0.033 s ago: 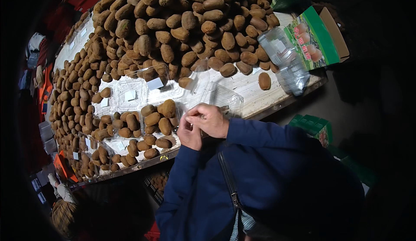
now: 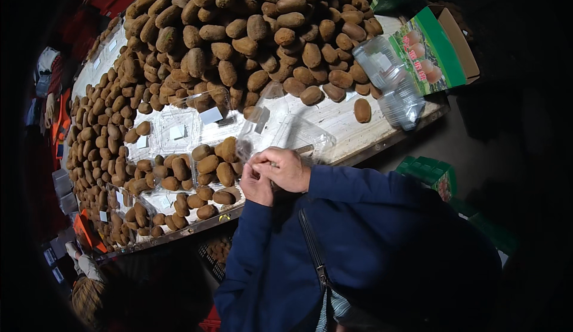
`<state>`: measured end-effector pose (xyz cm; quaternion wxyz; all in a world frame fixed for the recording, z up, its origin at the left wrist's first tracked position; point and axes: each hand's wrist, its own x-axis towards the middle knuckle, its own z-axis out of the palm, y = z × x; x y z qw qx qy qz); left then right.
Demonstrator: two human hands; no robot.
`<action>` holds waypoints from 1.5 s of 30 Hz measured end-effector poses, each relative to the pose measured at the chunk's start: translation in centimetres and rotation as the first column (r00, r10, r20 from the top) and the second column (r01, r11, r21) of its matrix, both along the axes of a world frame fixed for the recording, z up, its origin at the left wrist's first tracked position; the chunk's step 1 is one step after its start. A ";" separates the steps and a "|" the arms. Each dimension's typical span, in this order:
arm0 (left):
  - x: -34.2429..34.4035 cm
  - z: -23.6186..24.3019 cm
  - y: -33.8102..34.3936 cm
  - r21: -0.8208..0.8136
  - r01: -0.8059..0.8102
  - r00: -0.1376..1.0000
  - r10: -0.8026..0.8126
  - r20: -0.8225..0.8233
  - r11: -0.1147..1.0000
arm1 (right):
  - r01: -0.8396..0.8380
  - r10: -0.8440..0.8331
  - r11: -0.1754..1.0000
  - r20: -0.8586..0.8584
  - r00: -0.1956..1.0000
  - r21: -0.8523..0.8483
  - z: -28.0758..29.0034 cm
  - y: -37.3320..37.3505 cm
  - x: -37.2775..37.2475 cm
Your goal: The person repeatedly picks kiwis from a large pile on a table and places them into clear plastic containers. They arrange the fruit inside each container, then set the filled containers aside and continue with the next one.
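Meeting at their fingertips, the left hand (image 2: 257, 189) and the right hand (image 2: 287, 171) are together over the near edge of the bench (image 2: 352, 141). Their fingers are curled inward, but whether they pinch something between them, I cannot tell.

What has changed a moment ago is the clear plastic container (image 2: 276, 130) just beyond them. Earlier its left part was a blurred upright shape; now this part leans lower and more to the left, and a small grey pad (image 2: 259, 121) shows in it. The two hands have kept almost the same pose. In my judgement, the present work is therefore on the container, not on the fruit; I see no brown fruit lying inside it.

To the left, also by the near edge, a filled tray (image 2: 195, 168) carries several brown fruits. The large pile (image 2: 239, 31) covers the far side, and a stack of clear containers (image 2: 391, 84) lies toward the right corner, beside a green carton (image 2: 440, 48).
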<state>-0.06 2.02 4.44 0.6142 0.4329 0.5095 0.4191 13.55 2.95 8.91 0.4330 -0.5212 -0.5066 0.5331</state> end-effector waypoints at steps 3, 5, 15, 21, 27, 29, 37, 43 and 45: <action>-1.0 -2.6 0.0 -0.108 -0.039 0.992 0.025 -0.126 0.993 | -0.020 -0.099 0.921 0.284 0.954 0.389 -1.0 -1.2 1.1; -1.0 -3.7 -0.2 -0.166 -0.085 0.988 0.062 -0.145 0.982 | -0.023 -0.311 0.833 0.501 0.808 0.553 -1.9 -1.3 5.3; -0.3 -5.4 0.2 0.025 -0.182 0.972 0.183 -0.149 0.983 | 0.260 -0.445 0.881 0.877 0.180 0.394 -7.4 -1.7 17.5; -0.4 -5.7 0.3 -0.017 -0.277 0.950 0.271 -0.156 0.961 | 0.422 -0.472 0.840 0.843 0.256 0.342 -8.8 1.8 14.7; -0.4 -5.5 -0.5 0.324 -0.158 0.887 0.278 -0.370 0.933 | 0.405 -0.387 0.862 0.912 0.133 0.306 -9.4 2.1 14.8; -0.2 -5.4 -0.7 0.286 -0.177 0.876 0.283 -0.390 0.942 | 0.411 -0.362 0.866 0.924 0.123 0.285 -9.4 2.5 15.1; 1.7 -5.2 1.4 0.274 -0.172 0.813 0.293 -0.502 0.946 | 0.135 -0.455 0.868 0.654 0.605 0.479 -1.7 -1.1 14.4; 2.5 -4.7 2.5 0.377 -0.130 0.795 0.324 -0.513 0.917 | -0.261 -0.120 0.888 0.739 0.663 0.379 -1.2 -2.1 7.0; 2.2 -4.7 2.5 0.359 -0.154 0.837 0.315 -0.448 0.921 | -0.212 -0.214 0.852 0.688 0.693 0.478 -1.7 -2.1 7.1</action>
